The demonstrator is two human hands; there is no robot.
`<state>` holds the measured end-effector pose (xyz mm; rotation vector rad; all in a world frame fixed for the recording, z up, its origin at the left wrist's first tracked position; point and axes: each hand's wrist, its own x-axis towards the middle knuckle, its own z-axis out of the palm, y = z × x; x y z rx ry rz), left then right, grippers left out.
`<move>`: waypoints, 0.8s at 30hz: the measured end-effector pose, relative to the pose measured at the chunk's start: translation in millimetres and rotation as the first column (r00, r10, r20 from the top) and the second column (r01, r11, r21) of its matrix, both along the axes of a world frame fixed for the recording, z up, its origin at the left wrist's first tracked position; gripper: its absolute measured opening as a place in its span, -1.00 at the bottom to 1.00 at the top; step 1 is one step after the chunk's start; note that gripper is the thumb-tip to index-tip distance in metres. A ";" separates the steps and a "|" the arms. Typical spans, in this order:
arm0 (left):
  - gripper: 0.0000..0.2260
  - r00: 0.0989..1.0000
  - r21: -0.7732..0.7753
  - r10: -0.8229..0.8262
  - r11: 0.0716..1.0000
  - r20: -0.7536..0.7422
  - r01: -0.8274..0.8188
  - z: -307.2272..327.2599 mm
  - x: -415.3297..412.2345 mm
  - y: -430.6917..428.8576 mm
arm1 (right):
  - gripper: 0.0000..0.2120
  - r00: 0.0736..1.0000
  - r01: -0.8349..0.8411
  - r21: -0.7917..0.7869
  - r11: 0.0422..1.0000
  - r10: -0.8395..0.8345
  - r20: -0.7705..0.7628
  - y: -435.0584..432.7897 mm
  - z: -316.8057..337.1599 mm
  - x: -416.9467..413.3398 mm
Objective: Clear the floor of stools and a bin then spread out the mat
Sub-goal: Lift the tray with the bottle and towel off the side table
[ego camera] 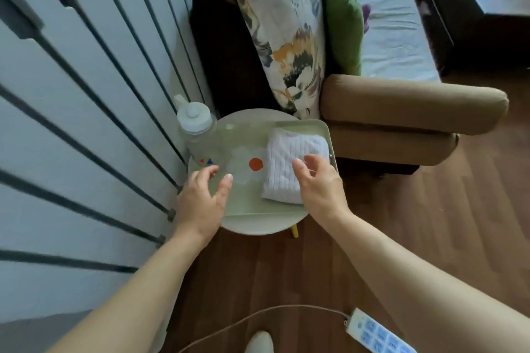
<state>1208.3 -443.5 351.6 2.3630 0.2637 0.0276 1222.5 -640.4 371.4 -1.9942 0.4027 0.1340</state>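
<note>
The stool [258,227], round and pale with one yellow leg [294,231] showing, stands on the wooden floor [430,223] mid-view, between the barred wall [86,123] at its nine o'clock and the sofa arm [410,103] at its two o'clock. It is loaded: a green tray [246,206] lies across the seat, with a tall clear bottle [198,132] at the tray's ten o'clock corner and a folded white cloth [289,172] on its three o'clock half. Both hands are unclenched and hold nothing. The left hand [200,198] hovers by the tray's seven o'clock corner, the right hand [321,180] over the cloth's near edge. The likely trouble is the bottle: tall and near the edge, it would probably topple toward the wall if stool or tray is lifted unevenly. The tray overhangs the seat and may slide if only the stool is taken. A power strip [375,332] and its cord [258,315] lie at five o'clock, a trip risk on stepping back
</note>
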 end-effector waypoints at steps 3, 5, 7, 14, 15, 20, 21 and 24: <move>-0.57 0.997 0.053 0.068 0.996 -0.039 -0.066 -50.3 32.3 10.0 | -0.51 1.000 -0.013 -0.087 0.996 0.012 -0.013 3.5 -50.4 36.4; -0.55 0.992 0.090 0.109 0.991 -0.066 -0.103 -73.6 42.3 15.6 | -0.49 1.000 -0.016 -0.174 0.985 0.013 -0.018 0.3 -74.1 48.5; -0.54 0.984 0.138 0.155 0.980 -0.087 -0.142 -99.2 53.0 23.9 | -0.48 1.000 -0.015 -0.275 0.961 0.007 -0.031 -2.6 -100.0 60.9; -0.43 0.932 0.168 0.252 0.963 -0.260 -0.213 -148.6 82.1 43.1 | -0.42 0.981 -0.051 -0.590 0.806 -0.071 -0.181 -26.7 -155.5 84.9; -0.42 0.925 0.139 0.246 0.967 -0.288 -0.214 -153.0 86.4 43.7 | -0.38 0.973 -0.044 -0.588 0.808 -0.098 -0.208 -29.1 -160.1 87.1; -0.42 0.915 0.200 0.261 0.958 -0.307 -0.206 -162.6 103.7 45.1 | -0.19 0.959 -0.037 -0.570 0.821 -0.132 -0.252 -34.1 -174.1 95.6; -0.41 0.911 0.226 0.288 0.948 -0.297 -0.226 -163.3 106.4 44.3 | -0.17 0.960 -0.035 -0.582 0.813 -0.135 -0.247 -34.5 -176.0 97.0; -0.39 0.900 0.270 0.357 0.919 -0.252 -0.288 -166.0 112.4 41.0 | -0.10 0.963 0.016 -0.584 0.811 -0.170 -0.209 -36.2 -180.7 100.3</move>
